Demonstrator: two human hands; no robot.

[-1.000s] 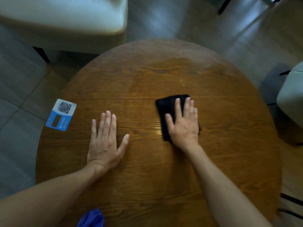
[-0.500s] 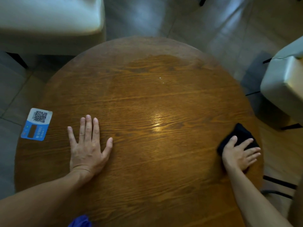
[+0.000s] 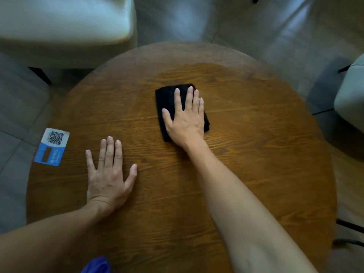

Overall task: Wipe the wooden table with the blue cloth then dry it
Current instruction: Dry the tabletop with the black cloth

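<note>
The round wooden table (image 3: 256, 154) fills the view. My right hand (image 3: 186, 119) presses flat on a folded black cloth (image 3: 167, 99) lying just past the table's middle, fingers spread over it. My left hand (image 3: 108, 174) rests palm down on the bare wood at the near left, fingers apart, holding nothing. A bit of blue cloth (image 3: 96, 265) pokes in at the bottom edge, close to my left forearm.
A blue and white QR-code card (image 3: 52, 146) lies at the table's left edge. A pale upholstered chair (image 3: 65, 28) stands beyond the table at the far left, another pale seat (image 3: 350, 95) at the right. Grey floor tiles surround the table.
My right hand has swept the black cloth from the table's near right edge back toward the middle and further away. My left hand has stayed planted on the wood.
</note>
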